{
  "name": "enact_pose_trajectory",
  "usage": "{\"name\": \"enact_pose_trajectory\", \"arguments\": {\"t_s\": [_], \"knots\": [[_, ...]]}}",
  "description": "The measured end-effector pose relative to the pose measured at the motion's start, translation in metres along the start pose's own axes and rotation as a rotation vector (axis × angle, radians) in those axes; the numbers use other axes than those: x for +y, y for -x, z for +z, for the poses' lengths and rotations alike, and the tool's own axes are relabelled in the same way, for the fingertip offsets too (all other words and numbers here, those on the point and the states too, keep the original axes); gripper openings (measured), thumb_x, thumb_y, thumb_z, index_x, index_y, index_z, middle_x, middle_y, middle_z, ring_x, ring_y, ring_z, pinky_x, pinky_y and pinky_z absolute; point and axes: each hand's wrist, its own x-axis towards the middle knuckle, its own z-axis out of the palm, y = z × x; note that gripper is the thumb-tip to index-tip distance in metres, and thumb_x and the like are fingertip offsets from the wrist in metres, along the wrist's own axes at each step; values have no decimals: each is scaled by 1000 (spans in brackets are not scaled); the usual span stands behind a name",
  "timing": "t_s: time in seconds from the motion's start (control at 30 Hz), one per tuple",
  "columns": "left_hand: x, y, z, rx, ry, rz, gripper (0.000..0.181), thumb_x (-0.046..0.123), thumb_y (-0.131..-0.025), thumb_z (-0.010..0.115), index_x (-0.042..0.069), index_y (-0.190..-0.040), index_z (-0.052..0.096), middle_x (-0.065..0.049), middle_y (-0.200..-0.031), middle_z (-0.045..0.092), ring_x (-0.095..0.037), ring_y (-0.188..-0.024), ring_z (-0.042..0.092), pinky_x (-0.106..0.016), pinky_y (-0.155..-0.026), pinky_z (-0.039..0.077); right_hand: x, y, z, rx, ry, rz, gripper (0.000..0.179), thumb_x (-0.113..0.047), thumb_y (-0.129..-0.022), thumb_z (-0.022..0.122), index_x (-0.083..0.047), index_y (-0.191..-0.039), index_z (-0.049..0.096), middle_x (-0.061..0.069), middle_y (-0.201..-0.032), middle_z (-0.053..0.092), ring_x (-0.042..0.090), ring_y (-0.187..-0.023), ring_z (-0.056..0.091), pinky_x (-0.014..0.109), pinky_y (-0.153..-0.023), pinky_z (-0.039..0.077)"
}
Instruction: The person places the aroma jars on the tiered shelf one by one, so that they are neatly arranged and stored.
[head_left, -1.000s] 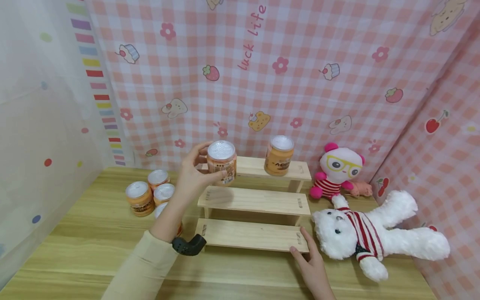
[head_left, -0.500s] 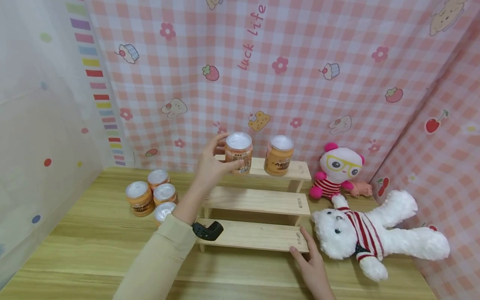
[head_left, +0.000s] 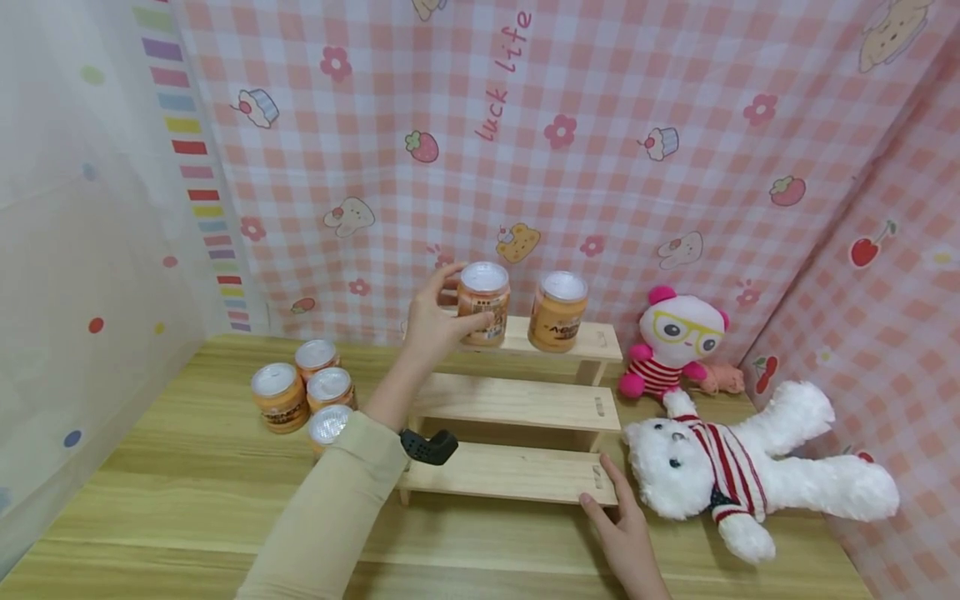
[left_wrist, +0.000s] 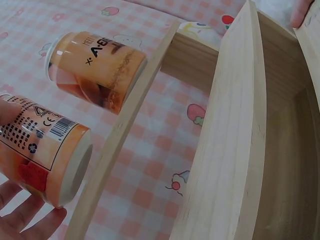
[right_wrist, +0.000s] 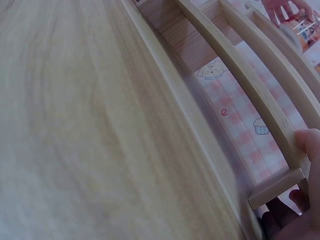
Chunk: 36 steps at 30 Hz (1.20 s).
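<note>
My left hand (head_left: 433,323) grips an orange can (head_left: 484,302) with a silver lid at the top step of a three-step wooden shelf (head_left: 517,400). Thumb in front and fingers behind, it keeps the can roughly upright. In the left wrist view the can's pale base (left_wrist: 77,175) shows close by the step's edge. A matching can (head_left: 558,315) stands on that step to the right, a small gap between them. My right hand (head_left: 628,533) holds the right end of the lowest step; in the right wrist view its thumb (right_wrist: 309,142) lies on the edge, fingers below by the leg.
Several more orange cans (head_left: 281,400) stand grouped on the wooden table (head_left: 165,492) left of the shelf. On the right lie a white plush bear (head_left: 675,467) and a seated pink panda plush (head_left: 671,342). A checked curtain (head_left: 480,183) hangs behind.
My left hand has carried the can right and a little back, over the top step beside the other can, slowing lately. My right hand has stayed on the lowest step.
</note>
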Motion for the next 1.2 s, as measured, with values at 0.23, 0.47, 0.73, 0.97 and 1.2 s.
{"name": "enact_pose_trajectory", "arguments": {"t_s": [0.23,0.47,0.73,0.97,1.2], "knots": [[-5,-3,2,-4,-8,-18,71,13,-72,85,19,-134,52,-6,-114,55,-24,-98,55,-42,-75,52,1,-1,0,4,1,-10,68,-29,-94,63,-10,-150,29,14,-155,22,28,-138,16,7,-91,32],[-7,-4,3,-13,-17,-25,71,13,-73,84,18,-135,51,-7,-116,54,-27,-100,55,-43,-76,53,1,0,1,8,-9,-16,68,-28,-94,64,-9,-150,30,13,-154,23,27,-139,15,8,-95,27],[-9,-3,3,-50,10,-45,74,15,-76,83,19,-141,46,-7,-124,53,-25,-103,54,-42,-79,53,-1,1,0,4,14,-23,68,-26,-94,63,-9,-151,29,15,-155,23,29,-139,16,15,-97,31],[-8,2,0,-81,3,-40,79,19,-78,82,20,-145,40,-8,-132,49,-27,-111,51,-44,-86,50,0,0,1,13,-7,-24,67,-24,-94,64,-8,-149,31,14,-154,24,29,-139,15,41,-108,24],[-7,16,-10,-40,17,6,79,21,-78,82,18,-145,40,-12,-131,49,-32,-116,49,-47,-94,46,2,0,0,23,-11,-23,67,-26,-93,65,-7,-149,32,14,-153,26,29,-139,16,52,-108,22]]}}
